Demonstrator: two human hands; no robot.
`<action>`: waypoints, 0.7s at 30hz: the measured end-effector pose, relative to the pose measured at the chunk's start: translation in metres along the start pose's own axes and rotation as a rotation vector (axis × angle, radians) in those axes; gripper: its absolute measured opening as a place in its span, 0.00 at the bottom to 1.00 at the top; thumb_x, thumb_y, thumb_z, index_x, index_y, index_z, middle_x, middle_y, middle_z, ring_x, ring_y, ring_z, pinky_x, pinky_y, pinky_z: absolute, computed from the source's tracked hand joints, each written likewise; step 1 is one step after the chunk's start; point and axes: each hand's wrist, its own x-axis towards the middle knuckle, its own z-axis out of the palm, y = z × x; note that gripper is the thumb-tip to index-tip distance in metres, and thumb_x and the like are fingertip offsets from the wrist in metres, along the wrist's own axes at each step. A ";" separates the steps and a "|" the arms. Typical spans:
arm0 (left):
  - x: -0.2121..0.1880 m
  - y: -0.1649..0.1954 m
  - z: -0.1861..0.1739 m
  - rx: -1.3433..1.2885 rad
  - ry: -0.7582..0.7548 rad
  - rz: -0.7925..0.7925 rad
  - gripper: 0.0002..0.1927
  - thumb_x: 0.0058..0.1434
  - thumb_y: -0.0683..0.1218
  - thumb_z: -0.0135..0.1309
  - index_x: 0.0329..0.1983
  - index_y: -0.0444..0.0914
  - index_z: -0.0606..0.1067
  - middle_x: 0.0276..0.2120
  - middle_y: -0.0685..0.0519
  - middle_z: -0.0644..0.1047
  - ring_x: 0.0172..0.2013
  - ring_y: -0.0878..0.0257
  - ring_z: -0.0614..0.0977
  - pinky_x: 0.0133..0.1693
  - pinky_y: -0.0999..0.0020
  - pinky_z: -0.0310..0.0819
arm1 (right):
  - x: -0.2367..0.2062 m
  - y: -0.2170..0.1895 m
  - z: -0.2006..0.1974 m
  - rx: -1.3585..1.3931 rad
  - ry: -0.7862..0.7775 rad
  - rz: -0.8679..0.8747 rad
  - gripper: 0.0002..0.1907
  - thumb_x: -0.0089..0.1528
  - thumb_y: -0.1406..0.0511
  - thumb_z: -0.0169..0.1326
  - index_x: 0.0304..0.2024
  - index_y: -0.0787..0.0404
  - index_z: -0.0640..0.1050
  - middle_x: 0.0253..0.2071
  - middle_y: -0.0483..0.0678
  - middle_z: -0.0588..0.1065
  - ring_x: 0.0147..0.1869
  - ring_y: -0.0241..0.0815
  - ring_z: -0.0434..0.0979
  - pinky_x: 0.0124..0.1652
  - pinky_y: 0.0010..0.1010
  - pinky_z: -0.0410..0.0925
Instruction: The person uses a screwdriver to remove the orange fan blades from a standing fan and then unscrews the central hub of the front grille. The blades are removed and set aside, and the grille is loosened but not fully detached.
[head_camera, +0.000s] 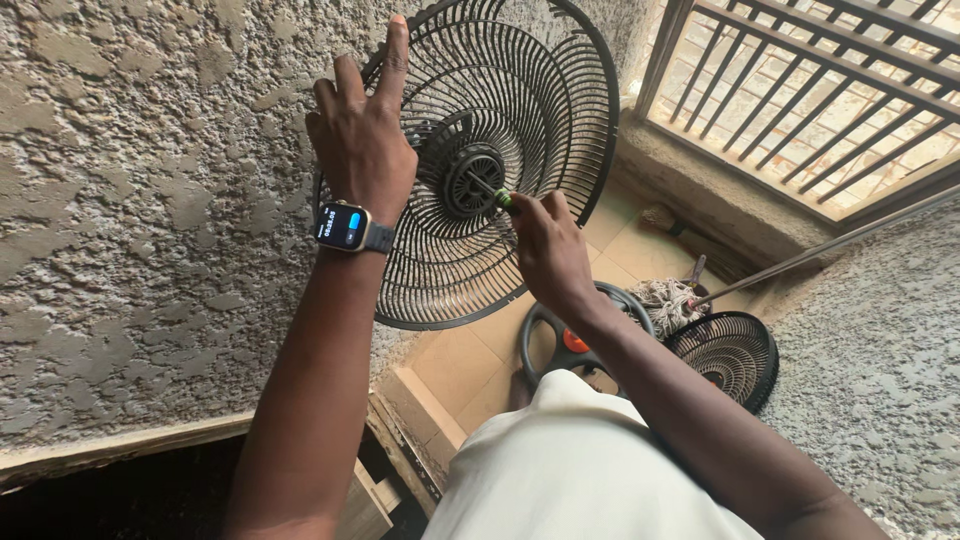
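Head view looks down at a black fan guard (500, 160) propped up against a rough plastered wall (130, 200). The left hand (360, 140), smartwatch (345, 226) on the wrist, steadies the guard's rim from the front: palm pressed on the wires, first two fingers stretched up, so that grip is loose, more a brace than a clench. The right hand (548, 250) is clenched round a small screwdriver (497, 196) with a green collar, tip poked into the round hub in the middle of the guard.

Looks to me like the step in hand is working a screw at the hub, loosening or tightening, can't tell which. Next move probably calls for keeping the tip square in the screw head and the guard from rocking, since it's only leaning there.

Down on the tiled floor (470, 360) there's a second fan guard (730, 355) lying near a mop head (665, 298), plus a dark ring with an orange centre (570, 345) partly hidden behind the right wrist. Window bars (800, 80) top right.
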 end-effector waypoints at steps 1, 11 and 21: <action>0.000 0.000 0.000 -0.006 -0.010 -0.007 0.56 0.51 0.31 0.57 0.79 0.60 0.54 0.59 0.41 0.70 0.48 0.46 0.78 0.41 0.51 0.80 | -0.001 -0.001 -0.001 -0.006 -0.023 0.018 0.17 0.65 0.69 0.53 0.57 0.57 0.77 0.43 0.54 0.71 0.45 0.52 0.77 0.44 0.40 0.69; 0.000 -0.003 0.006 -0.003 -0.014 -0.020 0.56 0.51 0.32 0.59 0.79 0.62 0.53 0.58 0.42 0.71 0.49 0.47 0.78 0.42 0.50 0.80 | 0.007 0.015 0.011 0.560 -0.037 0.480 0.12 0.66 0.67 0.57 0.52 0.60 0.78 0.51 0.49 0.67 0.52 0.43 0.75 0.47 0.34 0.72; -0.001 -0.006 0.007 -0.012 -0.004 -0.023 0.57 0.49 0.33 0.61 0.78 0.63 0.53 0.57 0.43 0.71 0.47 0.47 0.79 0.42 0.51 0.80 | -0.001 -0.003 0.007 0.139 0.077 -0.072 0.20 0.56 0.76 0.59 0.52 0.62 0.78 0.48 0.53 0.69 0.51 0.50 0.75 0.48 0.39 0.71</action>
